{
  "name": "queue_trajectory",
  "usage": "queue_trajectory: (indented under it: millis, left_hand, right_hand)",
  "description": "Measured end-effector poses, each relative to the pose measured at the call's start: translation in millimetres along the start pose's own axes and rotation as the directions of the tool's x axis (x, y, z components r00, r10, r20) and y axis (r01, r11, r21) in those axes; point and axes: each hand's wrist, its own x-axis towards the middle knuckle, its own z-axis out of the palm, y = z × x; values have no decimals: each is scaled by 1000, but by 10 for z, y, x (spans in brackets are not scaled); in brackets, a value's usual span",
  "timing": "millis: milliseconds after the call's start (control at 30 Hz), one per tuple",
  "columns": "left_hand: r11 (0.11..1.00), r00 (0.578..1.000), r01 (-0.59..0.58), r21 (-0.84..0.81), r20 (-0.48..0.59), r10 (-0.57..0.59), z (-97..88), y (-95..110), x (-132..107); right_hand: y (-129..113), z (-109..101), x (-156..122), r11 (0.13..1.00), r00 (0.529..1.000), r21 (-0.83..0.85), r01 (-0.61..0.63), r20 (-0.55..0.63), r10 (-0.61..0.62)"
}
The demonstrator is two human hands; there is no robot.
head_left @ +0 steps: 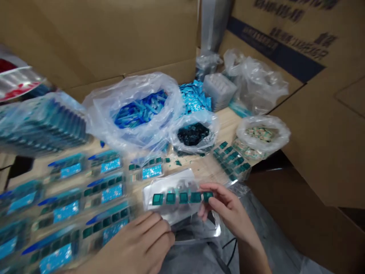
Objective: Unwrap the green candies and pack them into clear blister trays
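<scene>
In front of me is a clear plastic blister tray (177, 213) with a row of several dark green square pieces (183, 197) in its small pockets. My right hand (224, 207) is closed around the tray's right end, its thumb and fingers at the last green square (207, 196). Whether they also pinch that square, I cannot tell. At the tray's lower left is my left hand (145, 243), its fingers curled under. Its fingertips are hidden, so anything between them does not show. A whitish sheet or tray (168, 180) lies just behind.
Filled blister packs (111, 192) with blue pens and packets spread on the left. Behind stand bags of blue pens (139, 110), dark green pieces (194, 134) and small beige-green pieces (259, 134). A sheet of green squares (232, 160) lies right. Cardboard boxes (322, 125) border the table.
</scene>
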Motion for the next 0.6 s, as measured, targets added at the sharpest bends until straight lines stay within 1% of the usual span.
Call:
queue_trajectory:
  millis: [33,67,100,133,167,200,233,267,333,400,467,533,600]
  left_hand:
    - [998,1000,-8,-59,-18,7,-47,-70,67]
    - [993,999,-2,-114,-51,-3,-89,-167,153]
    - [987,995,14,-158,-99,-30,-121,-289,261]
    - [981,985,47,-190,-154,-77,-141,-433,393]
    - [976,971,82,-200,-204,-124,-143,-595,546]
    - [975,959,131,-182,-227,-171,-125,-767,718]
    - [970,959,194,-149,-179,-220,-86,-942,902]
    - [957,955,278,-87,-78,-285,-27,-1111,1091]
    - [951,951,309,-23,19,-309,135,-1404,1455]
    - [950,945,310,36,99,-312,319,-1605,1760]
    - [948,937,305,96,148,-316,474,-1712,1982]
    - [941,927,304,149,181,-328,570,-1752,2125]
    - [932,915,305,193,210,-343,609,-1760,2208]
  right_hand:
    - [-4,-67,-35,1000,998,-8,29,-51,-29]
    - [0,-154,-78,997,987,-43,65,-146,-71]
    - [12,-260,-124,990,954,-97,104,-271,-127]
    - [31,-380,-164,977,895,-162,138,-403,-193]
    - [57,-509,-192,961,809,-230,153,-529,-256]
    - [88,-640,-201,948,726,-277,159,-618,-302]
    - [124,-769,-187,940,660,-304,152,-677,-325]
    - [163,-889,-151,937,607,-321,139,-720,-337]
    - [241,-1086,-24,932,534,-347,105,-771,-348]
    - [313,-1220,139,922,487,-381,66,-795,-363]
    - [375,-1302,290,906,464,-423,21,-798,-384]
    - [431,-1353,402,881,462,-472,-29,-788,-407]
    - [479,-1391,473,850,473,-522,-73,-768,-431]
